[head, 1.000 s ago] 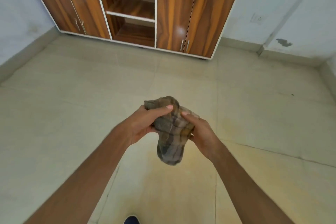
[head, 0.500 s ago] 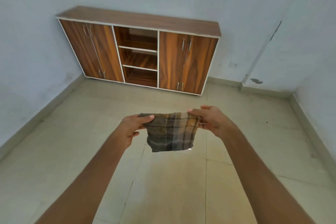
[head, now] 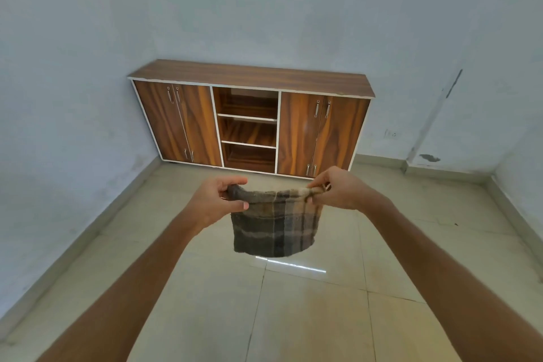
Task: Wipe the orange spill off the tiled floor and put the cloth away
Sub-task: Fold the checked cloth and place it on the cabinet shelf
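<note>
Both hands, left hand [head: 216, 200] and right hand [head: 338, 190], pinch the plaid cloth's [head: 274, 225] top corners; it hangs between them.

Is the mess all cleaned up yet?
Nearly. No orange spill shows on the tiled floor. The left hand and right hand grip the checked cloth by its top edge, hanging in the air. To do: putting it away, maybe in the cabinet.

Once bunched, the cloth [head: 274, 226] now hangs spread between left hand [head: 216, 200] and right hand [head: 340, 190].
</note>
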